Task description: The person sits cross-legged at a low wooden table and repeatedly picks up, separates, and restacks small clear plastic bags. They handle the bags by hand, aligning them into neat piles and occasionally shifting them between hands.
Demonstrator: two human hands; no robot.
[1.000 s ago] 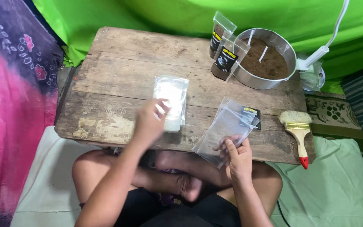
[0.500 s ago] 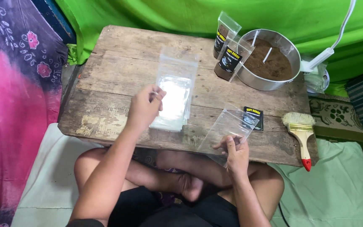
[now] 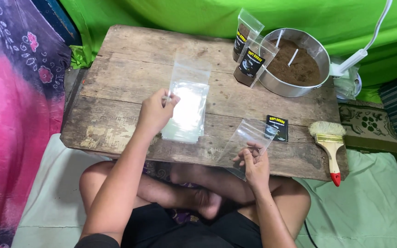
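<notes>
Wooden table (image 3: 129, 55): low, worn planks, sits over the person's crossed legs; both hands work at its near half.

Green cloth (image 3: 198, 14): backdrop beyond the table, far from both sets of fingers.

Pink and purple fabric (image 3: 10, 115): hangs well out past the left hand's side.

Metal pan (image 3: 272, 85): round, holds brown powder, at the far right corner, well beyond the right fingers. Two small white scoops or sticks stand in the powder.

Stack of clear bags (image 3: 187, 103): flat on the table, directly under and beyond the left fingertips.

Left hand (image 3: 155, 112): fingers curled in, thumb and forefinger pinched on the left edge of the stack of clear bags. Whether one bag or several is gripped, cannot tell.

Single clear bag (image 3: 246, 140): lies tilted over the near table edge, reaching up and away from the right fingers.

Right hand (image 3: 253, 163): fingers loosely spread, tips resting on the near end of the single clear bag; thumb under or beside it, cannot tell which. Contact, not a firm clamp.

Paintbrush (image 3: 331, 144): wooden handle, red tip, pale bristles, lying well to the right of the right fingers.

Filled pouches (image 3: 251, 55): two, dark labels, standing tilted against the pan, well beyond the right fingers.

Black label card (image 3: 276, 127): flat, just beyond the single clear bag's far corner.
</notes>
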